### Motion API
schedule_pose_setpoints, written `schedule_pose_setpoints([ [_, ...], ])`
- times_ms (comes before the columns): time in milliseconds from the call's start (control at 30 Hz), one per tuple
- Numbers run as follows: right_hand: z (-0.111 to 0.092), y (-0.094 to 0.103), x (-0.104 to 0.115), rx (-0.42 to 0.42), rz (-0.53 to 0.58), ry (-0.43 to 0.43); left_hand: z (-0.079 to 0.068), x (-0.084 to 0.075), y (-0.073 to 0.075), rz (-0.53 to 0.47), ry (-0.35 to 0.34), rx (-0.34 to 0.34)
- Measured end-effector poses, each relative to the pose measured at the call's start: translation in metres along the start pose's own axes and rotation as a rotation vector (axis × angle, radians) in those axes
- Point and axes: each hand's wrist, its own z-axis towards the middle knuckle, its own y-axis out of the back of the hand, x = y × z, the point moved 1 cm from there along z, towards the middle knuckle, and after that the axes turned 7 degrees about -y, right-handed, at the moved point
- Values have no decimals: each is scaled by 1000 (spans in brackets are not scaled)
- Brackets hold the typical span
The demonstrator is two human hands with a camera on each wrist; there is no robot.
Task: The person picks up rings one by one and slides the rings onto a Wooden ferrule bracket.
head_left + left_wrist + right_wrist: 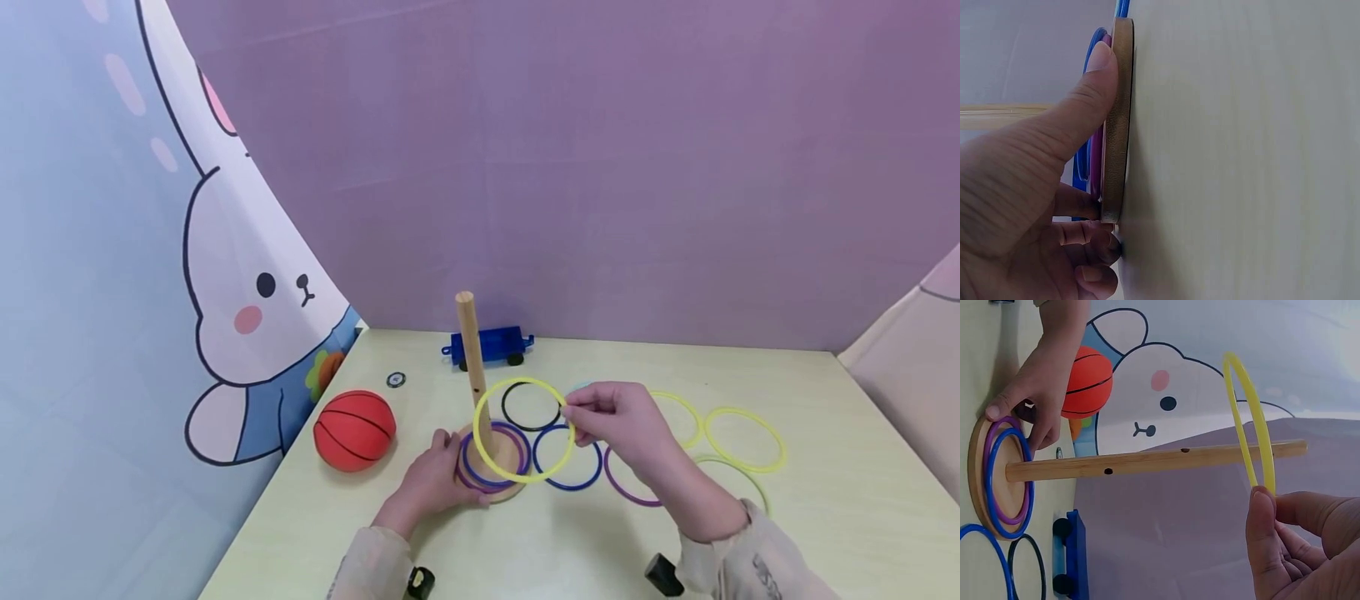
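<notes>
A wooden peg stand has an upright post (470, 333) on a round base (1120, 125). A purple ring (1095, 162) and a blue ring (989, 475) lie around the post's foot. My left hand (431, 483) grips the base at its near left edge, thumb on one side and fingers on the other. My right hand (626, 421) pinches a yellow ring (1260, 419) between thumb and forefinger, raised above the table. In the right wrist view this ring overlaps the post close to its top end.
Right of the stand lie a black ring (505, 408), another blue ring (567, 488), another purple ring (637, 502) and several yellow or greenish rings (783, 450). A red toy basketball (354, 431) sits left, near a small round disc (396, 380). Behind the post stands a blue toy wagon (501, 343).
</notes>
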Motion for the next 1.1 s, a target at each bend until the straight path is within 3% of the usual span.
schedule_pose_setpoints([
  [600, 3, -7, 42, -15, -9, 65, 0, 0, 1, -2, -3, 11],
  [1100, 1, -3, 80, -88, 88, 125, 1, 1, -1, 4, -9, 7],
])
